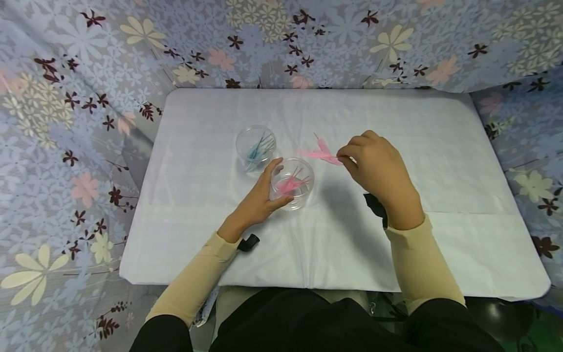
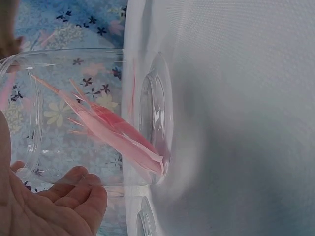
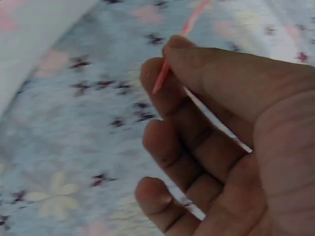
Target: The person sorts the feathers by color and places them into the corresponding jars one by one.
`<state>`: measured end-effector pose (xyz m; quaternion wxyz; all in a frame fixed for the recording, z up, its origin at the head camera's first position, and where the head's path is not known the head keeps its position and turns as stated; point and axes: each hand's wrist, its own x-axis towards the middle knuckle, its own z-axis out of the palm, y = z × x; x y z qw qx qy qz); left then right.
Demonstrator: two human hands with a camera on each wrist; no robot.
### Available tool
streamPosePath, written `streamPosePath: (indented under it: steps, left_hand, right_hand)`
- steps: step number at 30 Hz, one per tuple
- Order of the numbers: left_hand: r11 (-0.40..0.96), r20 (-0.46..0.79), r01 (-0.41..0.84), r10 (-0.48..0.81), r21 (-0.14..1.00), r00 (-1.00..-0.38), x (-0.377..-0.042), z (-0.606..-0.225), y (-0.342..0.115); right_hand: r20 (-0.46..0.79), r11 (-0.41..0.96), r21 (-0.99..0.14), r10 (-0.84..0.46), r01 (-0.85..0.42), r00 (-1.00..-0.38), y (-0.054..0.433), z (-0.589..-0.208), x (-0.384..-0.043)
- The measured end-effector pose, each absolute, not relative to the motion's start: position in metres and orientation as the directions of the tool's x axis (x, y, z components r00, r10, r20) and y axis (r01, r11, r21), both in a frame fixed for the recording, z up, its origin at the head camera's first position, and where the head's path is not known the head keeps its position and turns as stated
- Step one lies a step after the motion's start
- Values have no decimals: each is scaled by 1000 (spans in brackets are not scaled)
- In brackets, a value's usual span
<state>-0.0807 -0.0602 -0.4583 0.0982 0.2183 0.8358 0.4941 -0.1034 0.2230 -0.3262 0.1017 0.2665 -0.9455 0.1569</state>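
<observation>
My left hand grips the side of a clear cup, thumb and fingers spread around it near the rim. Inside lean several pink feather-like pieces with thin pointed stems. Just right of this cup, my right hand pinches a similar pink piece by its thin stem, between thumb and index finger. Its other fingers are loosely curled. More pink strips overlap beside that piece in the head view. Behind the left hand, a second clear cup holds thin teal-blue pieces.
A white cloth covers the table beneath both cups. Flowered fabric hangs behind it and at both sides. The person's dark clothing is at the near edge.
</observation>
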Motion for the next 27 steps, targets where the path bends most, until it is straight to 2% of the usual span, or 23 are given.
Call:
streamPosePath:
  steps: [5, 10, 20, 27]
  left_hand:
    - [413, 54, 268, 460, 871, -886, -82, -459, -62]
    - [417, 54, 267, 457, 869, -888, -82, -460, -62]
    - [407, 64, 275, 461, 871, -885, -83, -462, -61]
    - [395, 66, 274, 465, 877, -883, -83, -461, -62]
  right_hand:
    - [297, 765, -223, -538, -605, -789, 208, -309, -86]
    - [271, 732, -189, -602, -654, -751, 197, -310, -83]
    - [120, 751, -143, -633, -645, -765, 173, -327, -98]
    - [28, 722, -89, -687, -686, -726, 149, -336, -104]
